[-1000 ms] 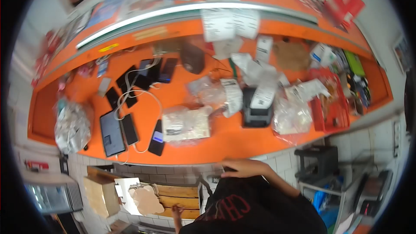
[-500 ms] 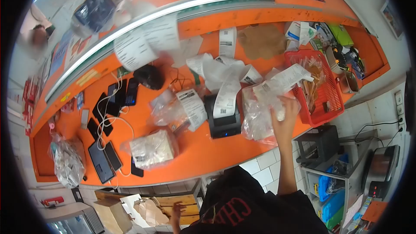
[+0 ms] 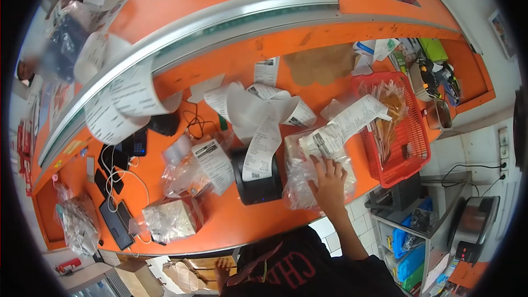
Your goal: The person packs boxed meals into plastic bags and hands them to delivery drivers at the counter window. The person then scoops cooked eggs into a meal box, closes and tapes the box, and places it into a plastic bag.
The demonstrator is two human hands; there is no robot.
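Note:
My right hand (image 3: 330,181) rests on a package wrapped in clear plastic (image 3: 300,184), its fingers spread across the top. A long printed receipt (image 3: 355,121) lies over the upper part of this package, above my fingertips. Just left of it stands a black receipt printer (image 3: 258,187), a strip of printed paper (image 3: 261,154) curling out over it. My left hand (image 3: 223,268) hangs low below the counter edge, its fingers apart and nothing visible in them.
On the orange counter (image 3: 236,225) sit another wrapped package (image 3: 170,220), a plastic bag with a receipt on it (image 3: 212,165), and phones with white cables (image 3: 115,220). A red basket (image 3: 396,170) is at the right. A raised ledge with a metal edge (image 3: 247,11) runs behind.
The view has shifted, so the counter things appear further left and mostly lower. My right hand has moved from the package's right side onto its top.

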